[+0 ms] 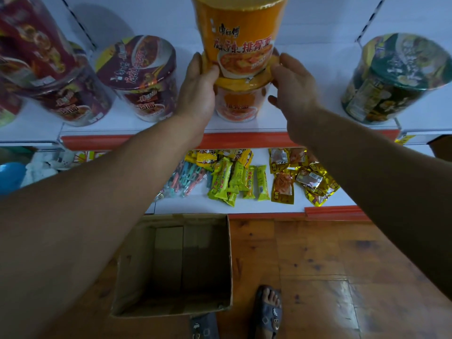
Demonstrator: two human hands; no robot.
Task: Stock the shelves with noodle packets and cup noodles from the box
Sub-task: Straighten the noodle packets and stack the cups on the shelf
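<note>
Upper orange cup (241, 33): top cut off by frame edge | lower orange cup (241, 106): sides masked by left hand (198, 91), grip not determinable | red cups (49, 57), green cup (396, 79): blurred, print unreadable | sandals (267, 319): cropped at bottom edge.
</note>
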